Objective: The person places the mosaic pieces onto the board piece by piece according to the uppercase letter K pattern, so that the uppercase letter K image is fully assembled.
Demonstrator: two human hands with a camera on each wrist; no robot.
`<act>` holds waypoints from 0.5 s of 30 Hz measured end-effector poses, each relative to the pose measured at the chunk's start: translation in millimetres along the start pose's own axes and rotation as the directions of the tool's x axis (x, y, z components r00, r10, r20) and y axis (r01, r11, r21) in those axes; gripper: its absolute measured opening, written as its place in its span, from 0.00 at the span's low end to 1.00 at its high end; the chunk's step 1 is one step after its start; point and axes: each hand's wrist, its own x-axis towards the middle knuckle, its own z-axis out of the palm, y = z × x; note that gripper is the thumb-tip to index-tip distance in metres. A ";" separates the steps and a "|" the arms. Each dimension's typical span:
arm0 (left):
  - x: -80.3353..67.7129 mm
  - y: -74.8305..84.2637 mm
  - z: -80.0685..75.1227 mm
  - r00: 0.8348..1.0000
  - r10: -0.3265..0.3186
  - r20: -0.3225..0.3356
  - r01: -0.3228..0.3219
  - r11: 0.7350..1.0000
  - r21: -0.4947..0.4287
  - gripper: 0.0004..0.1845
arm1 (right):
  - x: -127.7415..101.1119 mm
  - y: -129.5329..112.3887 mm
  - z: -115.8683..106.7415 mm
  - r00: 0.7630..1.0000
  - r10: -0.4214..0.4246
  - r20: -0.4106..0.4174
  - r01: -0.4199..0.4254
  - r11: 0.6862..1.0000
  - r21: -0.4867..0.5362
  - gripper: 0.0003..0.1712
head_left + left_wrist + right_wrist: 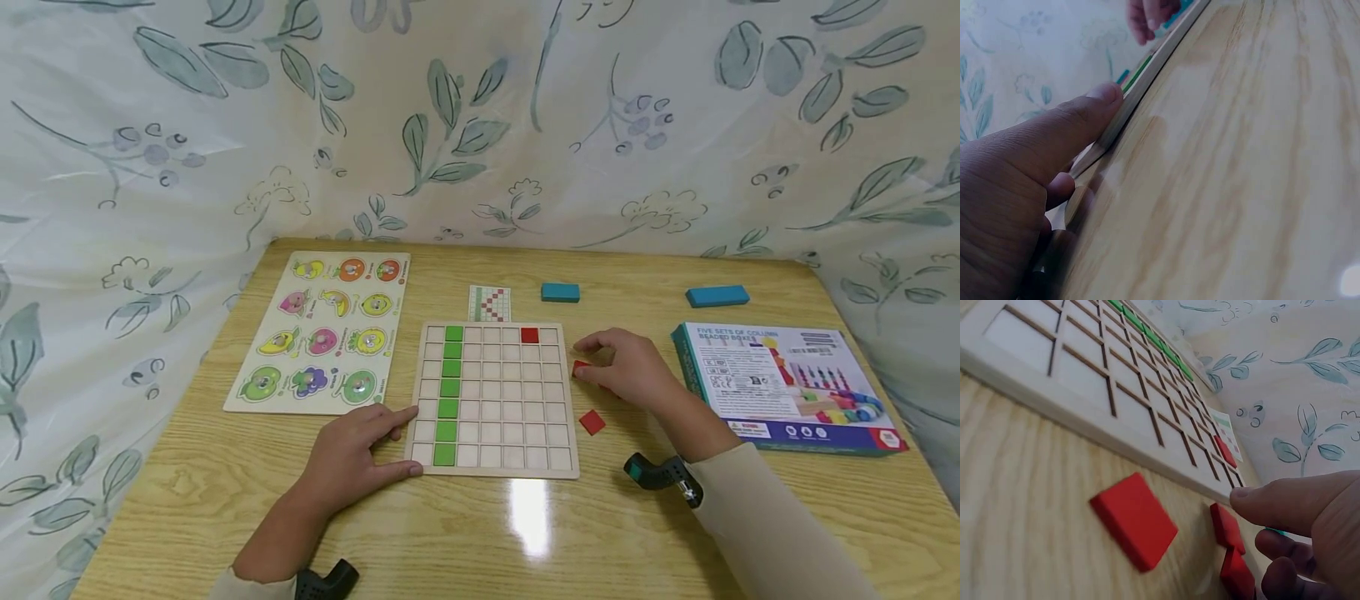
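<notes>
Fingers (1285, 550) on flat red squares (1229, 528)

A wood-grain table (225, 500) with a smooth, glossy finish reflects a bright patch of light just in front of a pale, matt wooden grid board (495, 467), whose thin dividers look darker at the edges. Beside the board's right edge lie smooth, matt red tiles (1135, 519), and left of it sits a painted wooden fruit puzzle (324, 333). Right of the board lies a printed cardboard box (780, 383) with a slight sheen, and behind it hangs soft, creased, leaf-printed cloth (480, 117).
</notes>
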 end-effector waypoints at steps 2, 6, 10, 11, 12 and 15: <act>0.3 0.3 -0.4 1.000 -0.001 0.004 0.001 1.000 0.000 0.41 | -2.8 2.2 0.1 1.000 -0.004 0.007 0.004 1.000 -0.001 0.21; 0.3 0.6 -0.8 1.000 -0.002 0.006 0.002 1.000 0.005 0.41 | -6.1 5.9 1.7 1.000 -0.026 0.012 0.026 0.999 -0.027 0.20; -0.4 0.4 -0.5 1.000 0.007 0.001 -0.007 1.000 0.012 0.40 | -7.3 5.9 3.8 0.999 -0.040 0.014 0.041 0.998 -0.056 0.19; -0.5 0.2 -0.2 1.000 0.009 0.000 -0.009 1.000 0.013 0.40 | -7.4 5.5 4.3 0.999 -0.042 0.014 0.042 0.997 -0.063 0.19; -0.8 0.1 -0.1 1.000 0.010 -0.001 -0.010 1.000 0.013 0.40 | -7.4 5.3 5.0 0.999 -0.042 0.012 0.043 0.997 -0.070 0.18; -1.1 -0.2 0.4 1.000 0.013 -0.004 -0.013 1.000 0.014 0.40 | -7.3 4.6 6.6 0.999 -0.043 0.003 0.043 0.996 -0.081 0.17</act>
